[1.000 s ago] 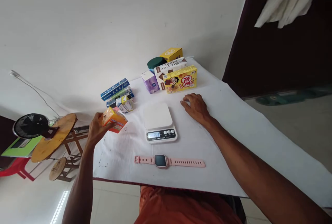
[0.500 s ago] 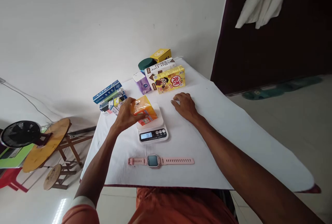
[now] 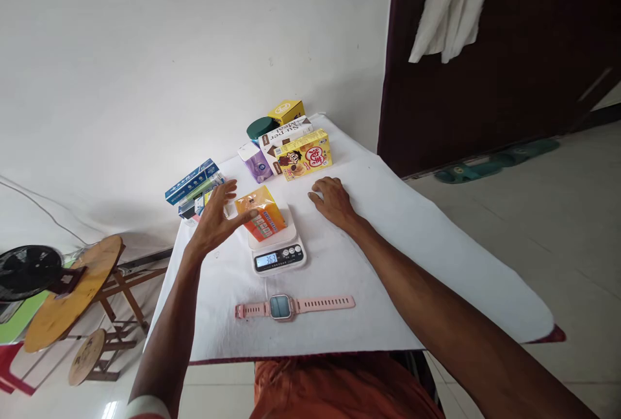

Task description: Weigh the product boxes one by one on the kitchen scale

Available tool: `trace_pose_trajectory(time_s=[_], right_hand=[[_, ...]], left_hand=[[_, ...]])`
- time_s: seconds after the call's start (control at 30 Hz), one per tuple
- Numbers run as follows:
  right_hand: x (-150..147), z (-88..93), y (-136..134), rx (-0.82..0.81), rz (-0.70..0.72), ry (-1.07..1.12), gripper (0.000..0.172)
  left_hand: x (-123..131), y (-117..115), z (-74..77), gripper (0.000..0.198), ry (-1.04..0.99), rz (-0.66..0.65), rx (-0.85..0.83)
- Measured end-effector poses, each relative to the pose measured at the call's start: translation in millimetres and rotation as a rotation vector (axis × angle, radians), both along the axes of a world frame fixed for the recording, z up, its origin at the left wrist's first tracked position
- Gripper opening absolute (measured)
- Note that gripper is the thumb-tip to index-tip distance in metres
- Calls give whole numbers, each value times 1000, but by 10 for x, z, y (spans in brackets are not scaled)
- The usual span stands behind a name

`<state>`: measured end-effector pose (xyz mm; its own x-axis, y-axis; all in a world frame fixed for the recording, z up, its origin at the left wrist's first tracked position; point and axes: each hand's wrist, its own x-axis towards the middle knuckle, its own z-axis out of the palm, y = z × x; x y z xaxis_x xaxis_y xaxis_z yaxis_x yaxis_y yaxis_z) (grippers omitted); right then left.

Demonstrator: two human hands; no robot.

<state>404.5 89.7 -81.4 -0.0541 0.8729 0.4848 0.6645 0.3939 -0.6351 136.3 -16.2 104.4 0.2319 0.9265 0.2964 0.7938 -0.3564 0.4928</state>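
Note:
An orange packet (image 3: 262, 212) lies on the white kitchen scale (image 3: 275, 247), whose display shows digits. My left hand (image 3: 214, 218) hovers just left of the packet with fingers spread, the thumb tip near or touching its edge. My right hand (image 3: 330, 200) rests palm down on the white table cover (image 3: 388, 238), right of the scale, fingers lying flat. A pink smartwatch (image 3: 283, 306) lies flat in front of the scale near the table's front edge.
Blue and white boxes (image 3: 194, 185) are stacked at the table's back left. A purple pack (image 3: 257, 161), a yellow snack box (image 3: 305, 155), a brown-white box, a dark round tin and a small yellow box (image 3: 287, 111) stand at the back. A fan (image 3: 26, 270) and wooden stools (image 3: 72, 290) stand left.
My left hand carried the orange packet from the left onto the scale and has now let go, fingers opening. The right hand stayed flat on the table.

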Motion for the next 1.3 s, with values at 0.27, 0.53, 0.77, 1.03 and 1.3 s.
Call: trace_pose_trajectory(time_s=[0.27,0.53,0.77,1.03,1.3], right_hand=[[-2,-11,-6,34,0,7,12],[-10,-4,-10,24,-4,16,7],[-11,-16,-14,3,-5,39,11],[10,-8,-46,20,9,62,10],[11,-10,-47,0,-2,17,8]], left_hand=[[34,12,139,75,38,-32,16],[149,196,-34,56,288,-31,-75],[91,792,105,56,186,70,38],[212,1562,-309,56,209,-33,21],[353,1776,-621,60,132,15,72]])
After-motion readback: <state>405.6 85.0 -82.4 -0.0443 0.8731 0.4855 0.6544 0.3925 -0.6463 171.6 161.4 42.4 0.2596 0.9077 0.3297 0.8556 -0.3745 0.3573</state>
